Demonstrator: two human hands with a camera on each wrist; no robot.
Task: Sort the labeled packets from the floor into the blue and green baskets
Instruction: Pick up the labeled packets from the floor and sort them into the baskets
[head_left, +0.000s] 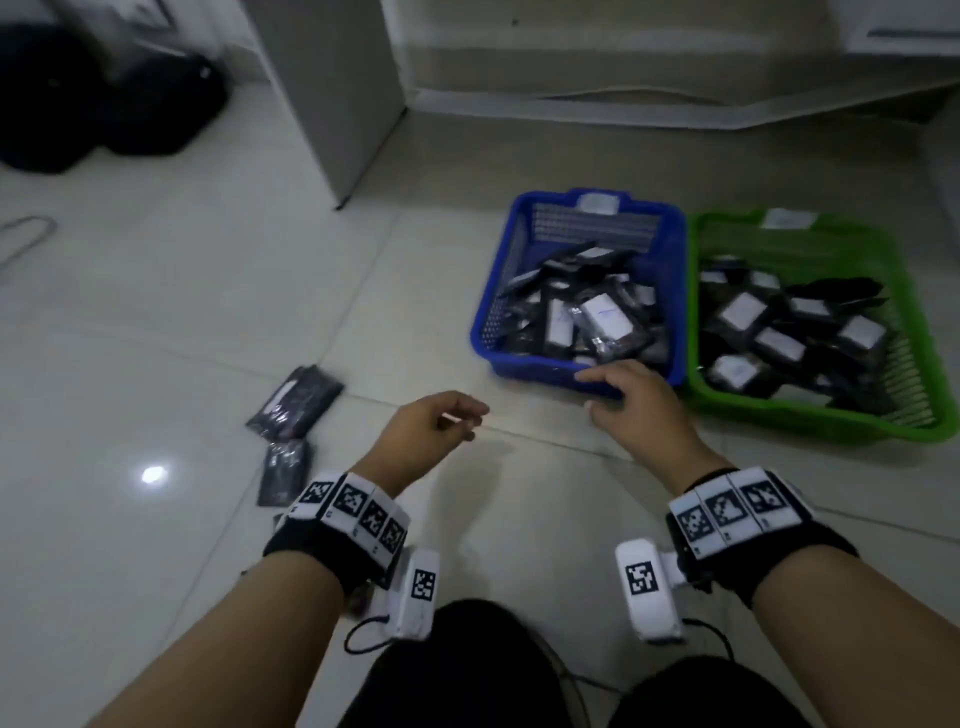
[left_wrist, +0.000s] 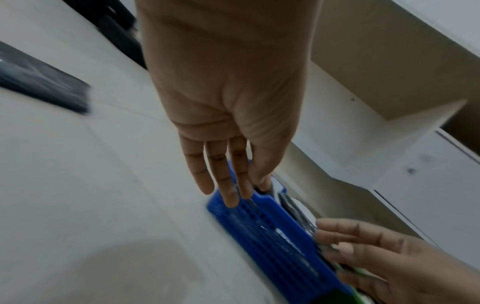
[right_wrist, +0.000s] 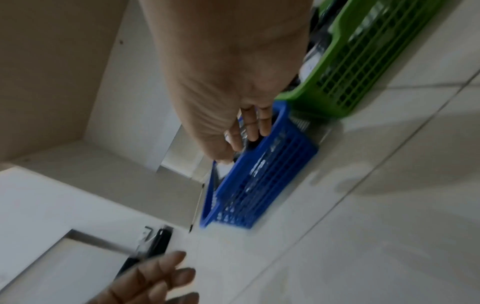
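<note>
Tiled floor | both hands empty: left hand loosely curled, right hand relaxed at blue basket rim | reach left for nearest packet, read its label first.

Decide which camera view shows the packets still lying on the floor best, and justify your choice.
The head view: both floor packets lie in full sight on the tiles, left of the left hand. The left wrist view catches only a blurred dark packet at its edge. The right wrist view shows none, only the baskets.
</note>
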